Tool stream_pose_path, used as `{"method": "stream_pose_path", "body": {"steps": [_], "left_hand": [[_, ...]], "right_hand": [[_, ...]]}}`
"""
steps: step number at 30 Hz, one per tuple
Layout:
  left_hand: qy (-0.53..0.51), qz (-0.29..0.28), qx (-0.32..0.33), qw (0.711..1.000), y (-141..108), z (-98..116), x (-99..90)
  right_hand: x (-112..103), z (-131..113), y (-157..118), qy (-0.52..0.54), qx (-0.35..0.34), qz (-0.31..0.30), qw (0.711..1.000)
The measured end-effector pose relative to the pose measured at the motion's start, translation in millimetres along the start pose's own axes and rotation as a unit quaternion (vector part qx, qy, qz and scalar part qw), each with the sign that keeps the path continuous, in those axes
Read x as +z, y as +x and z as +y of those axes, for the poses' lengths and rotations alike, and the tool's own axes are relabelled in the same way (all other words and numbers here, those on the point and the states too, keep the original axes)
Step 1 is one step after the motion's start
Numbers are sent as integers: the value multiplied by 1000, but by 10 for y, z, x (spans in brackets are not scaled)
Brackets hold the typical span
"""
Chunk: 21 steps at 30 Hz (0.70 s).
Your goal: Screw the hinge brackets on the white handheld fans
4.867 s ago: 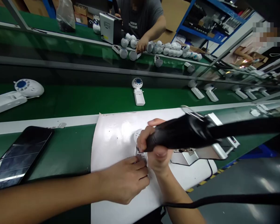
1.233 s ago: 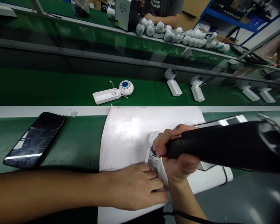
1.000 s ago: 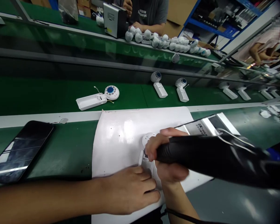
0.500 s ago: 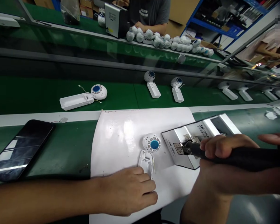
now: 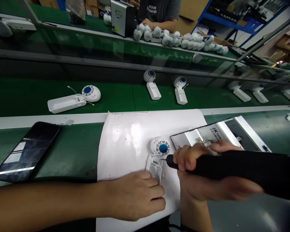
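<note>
A white fan unit (image 5: 160, 146) with a round vented head and blue centre lies on the white sheet (image 5: 125, 135). My left hand (image 5: 137, 195) is closed over the lower end of its handle, fingers curled round it. My right hand (image 5: 195, 164) wraps round a black electric screwdriver (image 5: 234, 166), held almost level, its thin tip at the hinge area between the head and the open handle. Whether the tip touches a screw is too small to tell. Just behind my right hand stands a silver screw feeder (image 5: 222, 132), partly hidden by it.
A black phone (image 5: 26, 151) lies at the left. Behind, several similar units, one of them a white unit (image 5: 67, 103), lie on the green belt (image 5: 118, 96). Beyond the rail (image 5: 87, 61), a person (image 5: 157, 14) sits by many wrapped units (image 5: 169, 40).
My right hand has moved the screwdriver left from the screw feeder to the fan unit. The units on the belt at the left and middle have shifted left. My left hand stays on the handle.
</note>
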<state>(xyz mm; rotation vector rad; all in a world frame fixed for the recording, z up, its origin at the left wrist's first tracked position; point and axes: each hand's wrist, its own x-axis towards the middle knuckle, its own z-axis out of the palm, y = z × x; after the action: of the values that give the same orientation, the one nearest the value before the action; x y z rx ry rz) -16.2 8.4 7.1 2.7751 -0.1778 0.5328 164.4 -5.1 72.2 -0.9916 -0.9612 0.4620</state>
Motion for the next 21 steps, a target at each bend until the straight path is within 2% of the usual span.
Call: {"method": "stream_pose_path", "body": {"steps": [7, 12, 15, 18, 21], "left_hand": [[-1, -3, -4, 1000, -9, 3, -4], [8, 0, 1, 1000, 7, 11, 13], [24, 6, -4, 1000, -24, 2, 2], [39, 2, 0, 999, -89, -44, -141], [63, -6, 19, 998, -122, -87, -411]], "right_hand": [[13, 155, 13, 58, 34, -13, 998], [39, 177, -26, 70, 24, -11, 997], [40, 158, -69, 59, -5, -1, 998], [-31, 32, -132, 30, -53, 9, 998], [-116, -177, -184, -16, -54, 33, 998]]}}
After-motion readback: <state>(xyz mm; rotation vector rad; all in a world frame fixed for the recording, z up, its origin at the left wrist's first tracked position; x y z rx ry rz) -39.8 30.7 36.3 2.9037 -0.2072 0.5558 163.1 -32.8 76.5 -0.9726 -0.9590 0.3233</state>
